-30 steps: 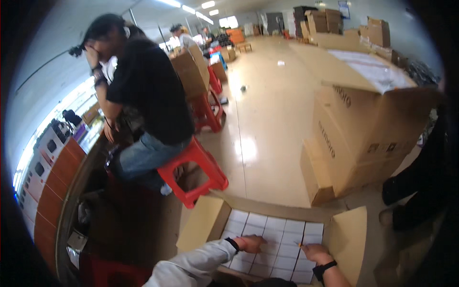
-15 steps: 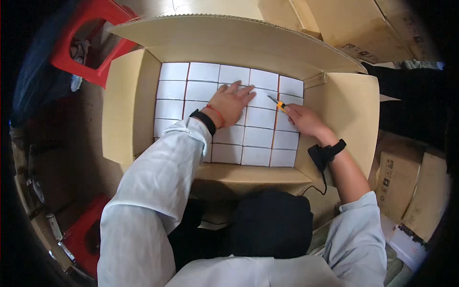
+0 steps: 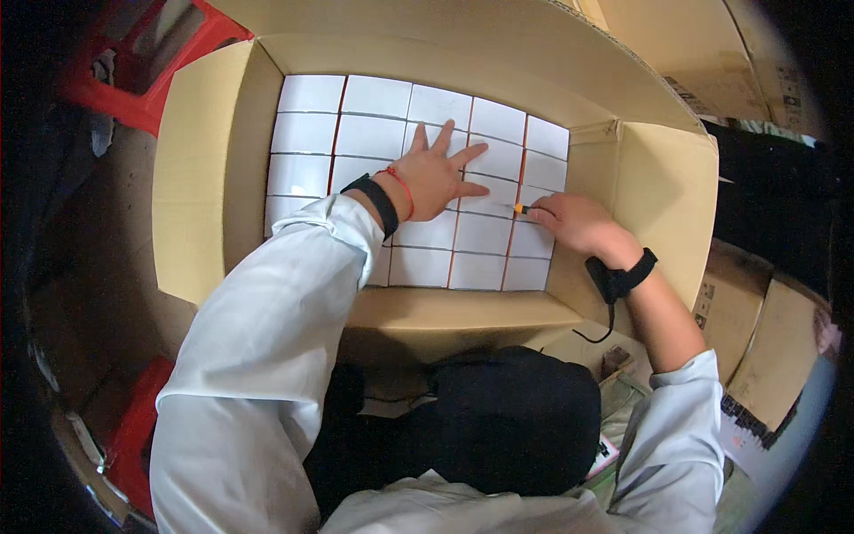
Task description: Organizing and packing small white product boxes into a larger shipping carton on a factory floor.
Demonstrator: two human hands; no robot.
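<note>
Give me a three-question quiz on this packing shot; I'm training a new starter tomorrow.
1. True or false: the left hand lies flat, fingers spread, on the white boxes.
2. What does the right hand hold: A) a tape roll, B) a slim orange-tipped tool, C) nothing?
3. What holds the white boxes?

Key: 1 true. 2 B. 3 An open cardboard carton.

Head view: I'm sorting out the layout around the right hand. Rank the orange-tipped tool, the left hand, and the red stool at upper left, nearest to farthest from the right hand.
1. orange-tipped tool: in the right hand, tip poking out toward the left.
2. left hand: flat on the white packs, just to the left.
3. red stool: outside the carton, far upper left.
</note>
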